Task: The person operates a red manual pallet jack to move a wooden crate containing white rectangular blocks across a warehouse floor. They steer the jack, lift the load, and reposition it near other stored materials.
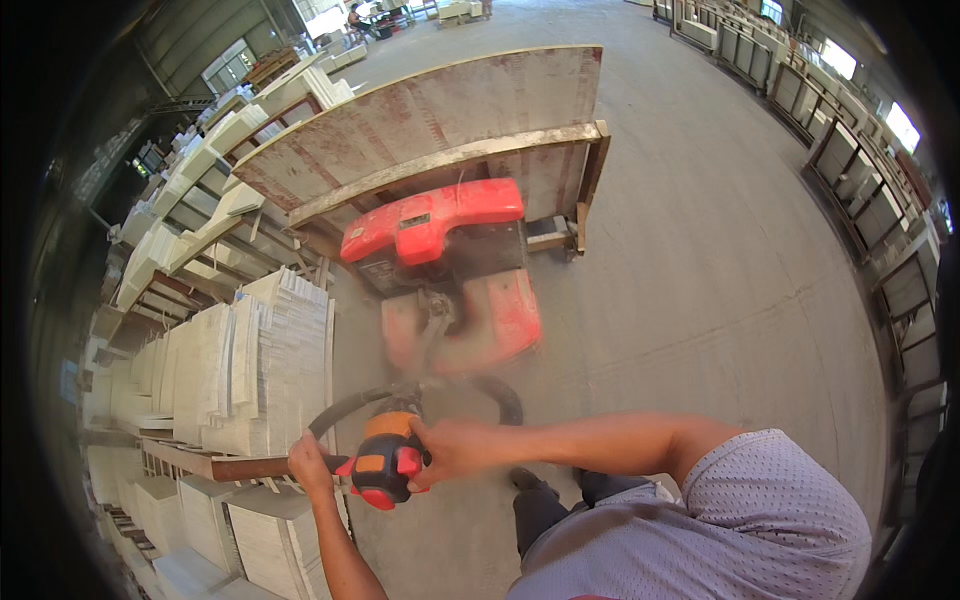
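Observation:
A red and black electric pallet truck [455, 330] stands in front of me, its tiller rising toward me. The tiller's control head [385, 455] is black and orange with red buttons, and a black loop guard [345, 408] curves out on both sides. My left hand [309, 463] is closed around the left side of the handle. With my right hand [447, 452] I grip the right side of the control head, fingers curled over it near a red button. Beyond the truck body is a wide, stained board [440, 110] in a wooden-edged frame [450, 160], partly hidden by the red cover.
Close on the left stand stacks of pale slabs [215, 365], with a brown metal bar [250, 468] beside my left hand. Racks with panels [850, 165] line the right wall. Grey concrete floor [720, 270] stretches between. A person [356, 18] is far back.

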Demonstrator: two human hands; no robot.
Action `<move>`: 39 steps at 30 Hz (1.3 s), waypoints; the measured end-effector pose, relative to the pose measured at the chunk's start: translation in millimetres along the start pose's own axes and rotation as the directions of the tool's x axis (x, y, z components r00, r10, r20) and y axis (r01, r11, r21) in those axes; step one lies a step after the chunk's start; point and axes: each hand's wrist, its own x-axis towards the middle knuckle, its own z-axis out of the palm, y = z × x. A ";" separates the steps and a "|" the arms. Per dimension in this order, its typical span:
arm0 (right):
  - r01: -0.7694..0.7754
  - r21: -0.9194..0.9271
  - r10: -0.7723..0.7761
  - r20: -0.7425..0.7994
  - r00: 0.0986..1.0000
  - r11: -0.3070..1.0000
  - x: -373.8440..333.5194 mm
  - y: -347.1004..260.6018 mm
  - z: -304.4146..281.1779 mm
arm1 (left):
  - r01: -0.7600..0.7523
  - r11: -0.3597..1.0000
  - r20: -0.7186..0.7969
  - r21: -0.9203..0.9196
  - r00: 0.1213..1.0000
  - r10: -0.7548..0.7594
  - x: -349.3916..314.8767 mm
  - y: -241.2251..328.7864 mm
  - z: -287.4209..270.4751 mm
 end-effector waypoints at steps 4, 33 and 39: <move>0.008 -0.039 -0.009 -0.022 1.000 0.999 -20.0 -0.6 2.7 | 0.067 0.995 0.031 0.074 0.997 -0.069 -20.2 14.1 -7.3; -0.142 -0.260 0.138 -0.034 0.990 0.955 43.7 16.1 176.2 | -0.297 0.948 0.001 0.117 0.954 0.298 -86.5 -154.5 6.3; -0.214 -0.373 0.198 -0.083 0.977 0.903 35.1 3.2 188.7 | -0.265 0.953 0.045 0.146 0.964 0.261 -92.2 -152.7 -1.6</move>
